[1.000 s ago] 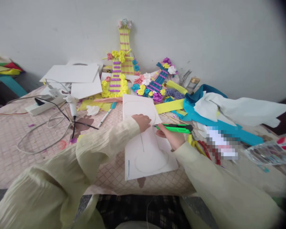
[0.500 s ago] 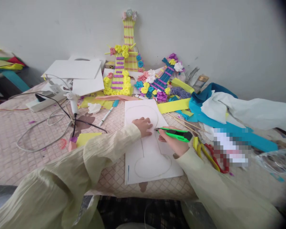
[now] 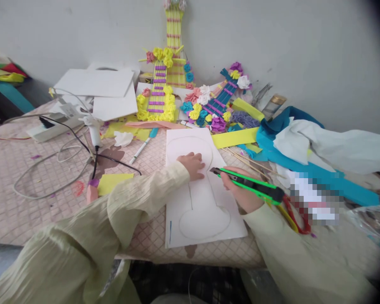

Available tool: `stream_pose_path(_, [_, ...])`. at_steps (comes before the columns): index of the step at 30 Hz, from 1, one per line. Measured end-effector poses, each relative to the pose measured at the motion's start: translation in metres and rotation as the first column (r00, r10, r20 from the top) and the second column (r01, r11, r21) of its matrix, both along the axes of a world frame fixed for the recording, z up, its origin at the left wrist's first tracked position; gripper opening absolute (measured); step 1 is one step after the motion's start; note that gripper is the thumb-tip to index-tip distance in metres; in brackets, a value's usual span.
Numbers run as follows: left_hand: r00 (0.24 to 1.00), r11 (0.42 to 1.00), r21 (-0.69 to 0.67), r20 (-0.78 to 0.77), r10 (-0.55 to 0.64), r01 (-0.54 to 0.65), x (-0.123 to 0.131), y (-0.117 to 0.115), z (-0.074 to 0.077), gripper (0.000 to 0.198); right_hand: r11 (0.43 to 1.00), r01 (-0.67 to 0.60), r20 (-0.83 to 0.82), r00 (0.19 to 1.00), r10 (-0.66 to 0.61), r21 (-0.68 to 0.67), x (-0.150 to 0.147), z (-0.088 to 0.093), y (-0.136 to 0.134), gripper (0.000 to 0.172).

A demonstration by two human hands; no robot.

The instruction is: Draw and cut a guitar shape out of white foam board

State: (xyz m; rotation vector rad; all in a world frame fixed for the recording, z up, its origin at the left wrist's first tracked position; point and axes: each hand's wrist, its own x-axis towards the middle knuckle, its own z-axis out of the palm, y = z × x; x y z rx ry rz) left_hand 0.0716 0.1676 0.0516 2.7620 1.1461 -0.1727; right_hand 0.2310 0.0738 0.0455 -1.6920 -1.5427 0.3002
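Observation:
A white board (image 3: 205, 196) with a pencilled outline, rounded at both ends and narrow in the middle, lies on the table before me. My left hand (image 3: 192, 166) rests on its upper middle, fingers spread and pressing it down. In my right hand (image 3: 242, 192) is a green and black utility knife (image 3: 250, 184), gripped along its handle. Its tip is close to the right line of the narrow part, just right of my left fingertips; whether the blade touches the board I cannot tell.
Flower-trimmed paper guitars (image 3: 160, 93) lean at the wall. A hot glue gun (image 3: 93, 131) and its cable lie left, near a power strip (image 3: 53, 126). Red-handled scissors (image 3: 299, 217), wooden sticks (image 3: 243, 158) and blue crepe paper (image 3: 332, 179) are on the right.
The utility knife has swung lower at its back end and shifted right, its tip slightly farther from my left fingers. My left hand stays on the board. The view has tilted slightly.

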Motion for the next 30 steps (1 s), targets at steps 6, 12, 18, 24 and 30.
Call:
stream_pose_path(6, [1.000,1.000,-0.007,-0.014,0.005,-0.005,0.000,0.001,0.001,0.039,0.992,-0.002,0.047,0.999,-0.004,0.123,-0.014,-0.008,-0.005,0.023])
stream_pose_path(12, [1.000,1.000,-0.003,-0.002,-0.015,0.015,-0.001,0.003,-0.001,0.039,0.993,-0.002,0.040,0.999,-0.002,0.116,-0.012,-0.012,-0.003,0.023])
stream_pose_path(18, [1.000,1.000,-0.009,0.010,-0.018,0.018,-0.002,0.003,-0.002,0.038,0.991,-0.042,0.072,0.997,0.032,0.130,-0.013,-0.012,-0.002,0.021])
stream_pose_path(24, [1.000,1.000,-0.005,-0.009,-0.026,0.026,-0.001,0.003,0.000,0.039,0.969,-0.102,0.176,0.982,0.063,0.225,-0.012,-0.020,-0.001,0.021])
stream_pose_path(30, [1.000,1.000,-0.005,-0.007,-0.030,0.030,-0.002,0.003,0.001,0.040,0.946,-0.180,0.304,0.948,0.093,0.270,-0.015,-0.025,0.002,0.019])
